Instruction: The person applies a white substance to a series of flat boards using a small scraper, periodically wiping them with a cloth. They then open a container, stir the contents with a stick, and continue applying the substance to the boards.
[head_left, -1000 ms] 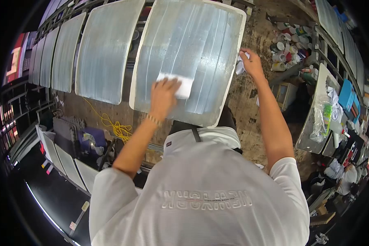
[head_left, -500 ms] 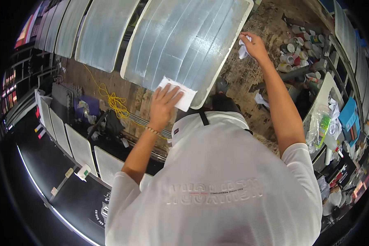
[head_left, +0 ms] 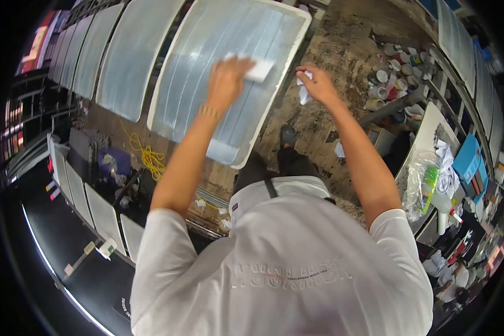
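Observation:
A large grey-blue panel (head_left: 207, 95) with a pale rim and thin whitish streaks lies in front of me. On its surface, my left hand (head_left: 228, 81) presses a white cloth (head_left: 260, 70), slightly blurred; the cloth's right part sticks out past the fingers. Just beyond the panel's right edge, my right hand (head_left: 317, 85) pinches a crumpled white rag (head_left: 304, 89), which hangs below the fingers over the floor.
More panels (head_left: 134, 56) stand in a row at the left. Yellow cord (head_left: 150, 158) lies on the wooden floor (head_left: 336, 33). Used cups (head_left: 378, 92) cluster at the right, near a board (head_left: 425, 131) with a plastic bag (head_left: 417, 179) and a blue box (head_left: 467, 159).
My left hand and the cloth have moved up the panel from its lower edge. My right hand still holds the rag, now lower and further left in view.

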`<move>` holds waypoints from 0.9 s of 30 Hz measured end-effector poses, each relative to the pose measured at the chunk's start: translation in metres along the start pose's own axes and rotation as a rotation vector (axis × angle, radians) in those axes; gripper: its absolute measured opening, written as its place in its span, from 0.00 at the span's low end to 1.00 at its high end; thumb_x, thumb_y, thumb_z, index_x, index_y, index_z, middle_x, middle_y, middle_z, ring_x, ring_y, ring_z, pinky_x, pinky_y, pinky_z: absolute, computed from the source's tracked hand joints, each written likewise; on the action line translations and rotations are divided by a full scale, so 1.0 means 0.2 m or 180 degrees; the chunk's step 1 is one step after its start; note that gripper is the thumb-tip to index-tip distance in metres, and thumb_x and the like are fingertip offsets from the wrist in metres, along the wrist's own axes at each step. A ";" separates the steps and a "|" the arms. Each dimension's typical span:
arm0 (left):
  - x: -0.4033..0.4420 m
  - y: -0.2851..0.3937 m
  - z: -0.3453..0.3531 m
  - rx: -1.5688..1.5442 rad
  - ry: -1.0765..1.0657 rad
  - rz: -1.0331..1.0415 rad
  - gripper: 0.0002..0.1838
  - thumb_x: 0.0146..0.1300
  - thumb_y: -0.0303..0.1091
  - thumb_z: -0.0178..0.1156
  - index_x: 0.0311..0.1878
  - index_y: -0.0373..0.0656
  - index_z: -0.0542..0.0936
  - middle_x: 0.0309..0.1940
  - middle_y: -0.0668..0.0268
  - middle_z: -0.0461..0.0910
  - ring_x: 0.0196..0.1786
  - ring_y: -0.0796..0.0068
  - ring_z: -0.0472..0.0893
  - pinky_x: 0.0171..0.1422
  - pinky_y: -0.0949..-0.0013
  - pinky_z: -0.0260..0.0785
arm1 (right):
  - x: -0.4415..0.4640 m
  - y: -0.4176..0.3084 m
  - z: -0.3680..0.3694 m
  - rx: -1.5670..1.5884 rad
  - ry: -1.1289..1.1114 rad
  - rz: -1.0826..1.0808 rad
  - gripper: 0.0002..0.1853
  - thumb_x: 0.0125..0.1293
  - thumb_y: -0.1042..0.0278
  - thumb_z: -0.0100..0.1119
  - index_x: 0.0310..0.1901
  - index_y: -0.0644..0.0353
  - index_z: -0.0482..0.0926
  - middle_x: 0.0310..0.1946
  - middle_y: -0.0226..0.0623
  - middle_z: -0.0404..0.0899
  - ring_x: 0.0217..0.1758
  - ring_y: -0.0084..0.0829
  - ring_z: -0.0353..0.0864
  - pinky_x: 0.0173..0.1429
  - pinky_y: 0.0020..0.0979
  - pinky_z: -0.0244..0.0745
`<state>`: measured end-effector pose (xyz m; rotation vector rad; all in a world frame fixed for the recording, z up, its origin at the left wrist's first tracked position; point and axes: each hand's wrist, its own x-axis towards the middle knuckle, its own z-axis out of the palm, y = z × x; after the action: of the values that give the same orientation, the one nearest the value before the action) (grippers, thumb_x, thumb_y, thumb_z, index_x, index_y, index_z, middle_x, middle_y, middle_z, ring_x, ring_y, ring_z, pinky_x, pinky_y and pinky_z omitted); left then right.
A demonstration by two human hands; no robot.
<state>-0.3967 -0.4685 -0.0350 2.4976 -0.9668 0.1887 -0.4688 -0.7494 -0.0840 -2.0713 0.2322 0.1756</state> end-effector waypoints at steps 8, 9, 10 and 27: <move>0.97 -0.11 0.38 0.0551 -0.0079 0.0037 0.20 0.56 0.23 0.58 0.49 0.52 0.90 0.45 0.59 0.89 0.48 0.53 0.87 0.56 0.52 0.78 | 0.13 0.04 -0.06 -0.0183 0.0766 -0.0457 0.20 0.69 0.59 0.60 0.56 0.63 0.83 0.50 0.54 0.84 0.54 0.55 0.82 0.61 0.48 0.75; 0.91 -0.12 0.40 0.0542 -0.0134 0.0018 0.20 0.56 0.23 0.58 0.49 0.52 0.90 0.45 0.59 0.89 0.48 0.53 0.87 0.56 0.52 0.78 | 0.16 0.04 -0.06 -0.0160 0.0735 -0.0411 0.20 0.69 0.59 0.60 0.56 0.63 0.83 0.50 0.54 0.84 0.54 0.55 0.82 0.61 0.48 0.75; 0.82 -0.10 0.37 0.0511 -0.0204 0.0086 0.21 0.56 0.23 0.58 0.50 0.52 0.90 0.47 0.61 0.89 0.50 0.55 0.86 0.58 0.53 0.76 | 0.20 0.05 -0.07 -0.0109 0.0849 -0.0414 0.20 0.69 0.58 0.60 0.56 0.63 0.83 0.50 0.54 0.83 0.52 0.55 0.83 0.61 0.48 0.76; -1.18 0.45 -0.34 0.0325 -0.0919 -0.0763 0.30 0.47 0.21 0.62 0.58 0.51 0.84 0.62 0.68 0.81 0.69 0.58 0.74 0.74 0.46 0.60 | 0.57 0.11 -0.05 -0.1269 0.0657 -0.0163 0.18 0.66 0.50 0.63 0.49 0.52 0.87 0.42 0.51 0.88 0.50 0.54 0.87 0.57 0.47 0.80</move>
<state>-0.6297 -0.3539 -0.0093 2.7601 -0.7687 -0.2086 -0.3632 -0.7795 -0.1236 -2.4922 0.2870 -0.0280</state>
